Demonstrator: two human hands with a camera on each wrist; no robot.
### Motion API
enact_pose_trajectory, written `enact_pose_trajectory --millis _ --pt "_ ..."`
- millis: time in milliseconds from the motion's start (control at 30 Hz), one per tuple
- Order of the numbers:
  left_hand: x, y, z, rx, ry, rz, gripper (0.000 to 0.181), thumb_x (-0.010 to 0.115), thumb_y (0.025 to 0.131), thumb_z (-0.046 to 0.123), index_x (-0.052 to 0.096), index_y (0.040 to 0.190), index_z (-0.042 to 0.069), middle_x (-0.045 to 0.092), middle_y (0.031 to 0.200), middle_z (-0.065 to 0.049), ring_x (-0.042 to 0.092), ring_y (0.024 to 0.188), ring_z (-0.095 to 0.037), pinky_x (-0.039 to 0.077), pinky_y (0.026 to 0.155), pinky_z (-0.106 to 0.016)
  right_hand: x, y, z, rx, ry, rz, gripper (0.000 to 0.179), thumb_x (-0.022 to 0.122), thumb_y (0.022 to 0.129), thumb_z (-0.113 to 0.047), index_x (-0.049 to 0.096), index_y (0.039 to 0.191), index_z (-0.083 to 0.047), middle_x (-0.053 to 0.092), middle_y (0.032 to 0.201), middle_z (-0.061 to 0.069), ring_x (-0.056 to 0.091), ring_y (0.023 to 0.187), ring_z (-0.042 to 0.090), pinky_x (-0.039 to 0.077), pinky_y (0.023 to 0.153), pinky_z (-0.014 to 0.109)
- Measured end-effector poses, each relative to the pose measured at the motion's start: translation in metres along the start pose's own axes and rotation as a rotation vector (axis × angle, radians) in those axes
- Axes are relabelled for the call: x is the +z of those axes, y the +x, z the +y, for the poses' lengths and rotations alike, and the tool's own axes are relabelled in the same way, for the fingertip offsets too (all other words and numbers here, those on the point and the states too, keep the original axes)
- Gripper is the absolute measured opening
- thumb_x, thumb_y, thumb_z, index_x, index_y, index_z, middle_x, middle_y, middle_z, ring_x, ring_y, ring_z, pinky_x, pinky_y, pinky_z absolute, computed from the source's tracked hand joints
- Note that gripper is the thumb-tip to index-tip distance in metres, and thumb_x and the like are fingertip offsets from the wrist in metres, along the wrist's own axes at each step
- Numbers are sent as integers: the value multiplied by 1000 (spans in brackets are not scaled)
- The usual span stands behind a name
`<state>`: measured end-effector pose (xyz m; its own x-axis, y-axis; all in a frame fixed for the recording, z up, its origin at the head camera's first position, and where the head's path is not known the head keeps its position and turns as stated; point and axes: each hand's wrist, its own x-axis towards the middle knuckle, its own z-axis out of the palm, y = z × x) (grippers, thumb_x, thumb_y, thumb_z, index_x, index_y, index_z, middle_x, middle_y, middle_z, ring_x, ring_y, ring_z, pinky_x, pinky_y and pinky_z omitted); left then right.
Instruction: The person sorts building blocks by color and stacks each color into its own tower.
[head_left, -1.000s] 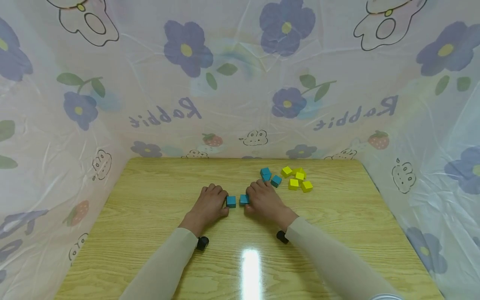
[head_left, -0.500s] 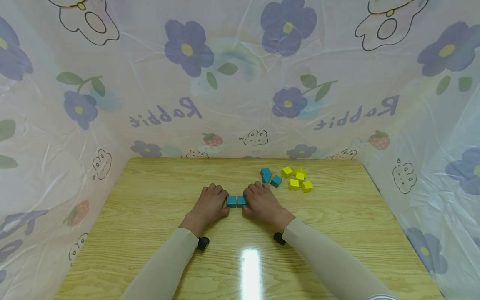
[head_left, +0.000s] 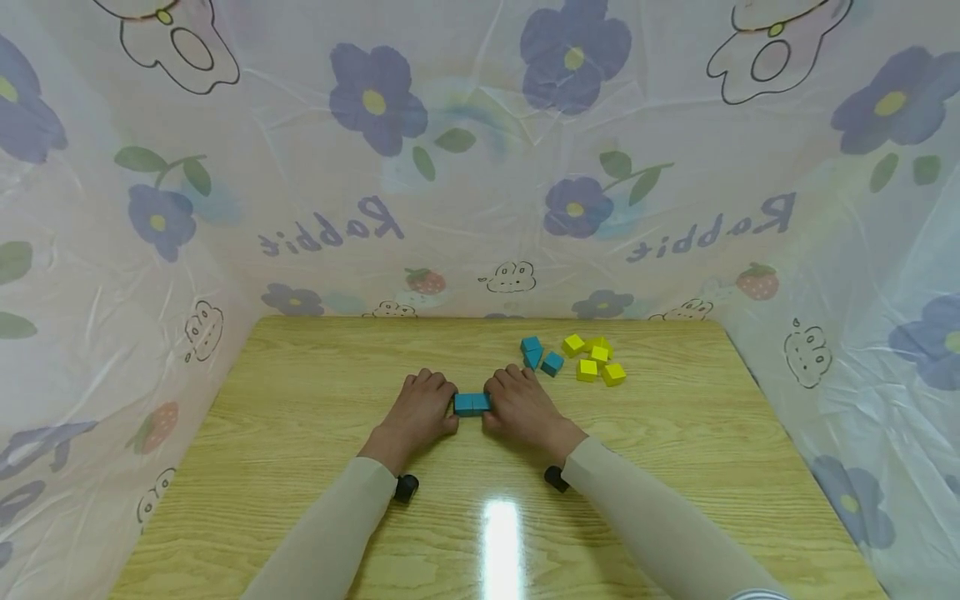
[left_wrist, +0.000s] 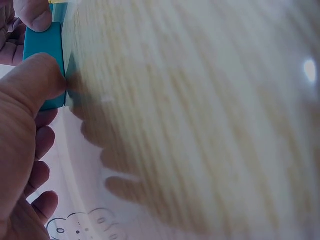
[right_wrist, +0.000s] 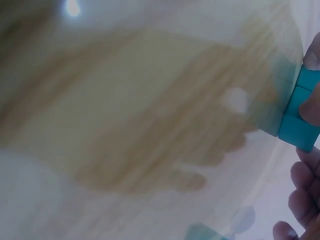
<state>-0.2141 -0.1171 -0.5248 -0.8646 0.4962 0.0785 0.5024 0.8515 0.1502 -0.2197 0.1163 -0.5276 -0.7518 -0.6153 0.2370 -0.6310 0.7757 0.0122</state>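
Between the two hands a short row of blue blocks (head_left: 472, 405) sits on the wooden table, end to end with no visible gap. The left hand (head_left: 422, 410) pinches the row's left end, its thumb (left_wrist: 42, 75) on the near face and fingers behind. At the other end, the right hand (head_left: 527, 410) pinches a blue block (right_wrist: 298, 132), thumb in front. Three block faces show side by side in the right wrist view. Parts of the end blocks are hidden by the hands.
Behind the right hand lie three more blue blocks (head_left: 552, 364), one of them triangular. Several yellow blocks (head_left: 587, 371) are grouped to their right. A patterned curtain (head_left: 480, 167) rises at the table's back edge and both sides.
The right hand has moved left with its blue block, and the gap to the left hand's block has closed. The left hand has stayed nearly still.
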Motion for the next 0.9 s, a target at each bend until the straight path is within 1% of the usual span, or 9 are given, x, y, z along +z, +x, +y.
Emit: enact_pose_trajectory --millis 133,400,633,900 --pt "-1 0 0 0 -2 -5 34 70 98 36 70 122 12 64 115 -3 50 106 -25 39 97 -44 0 0 0 -1 -1 0 26 67 97 -36 64 104 -11 59 95 3 46 87 23 33 78 37" --pt "-1 0 1 -2 -8 6 33 71 97 34 70 120 12 64 114 -4 50 105 -26 40 97 -45 -1 -2 -1 -14 -10 42 25 70 95 -34 64 101 -11 59 92 2 46 85 23 32 77 36" --pt "-1 -1 1 -5 -16 11 32 72 95 33 71 118 11 64 112 -4 50 104 -26 41 97 -45 0 -2 -1 -12 -24 33 26 69 96 -36 65 103 -12 60 94 1 45 85 22 32 76 36" --pt "-1 -1 0 -4 -5 4 33 72 97 34 71 121 12 65 115 -3 51 106 -25 41 100 -46 0 -1 -1 -8 -10 35 27 70 95 -36 65 103 -11 60 94 2 45 85 22 33 77 36"
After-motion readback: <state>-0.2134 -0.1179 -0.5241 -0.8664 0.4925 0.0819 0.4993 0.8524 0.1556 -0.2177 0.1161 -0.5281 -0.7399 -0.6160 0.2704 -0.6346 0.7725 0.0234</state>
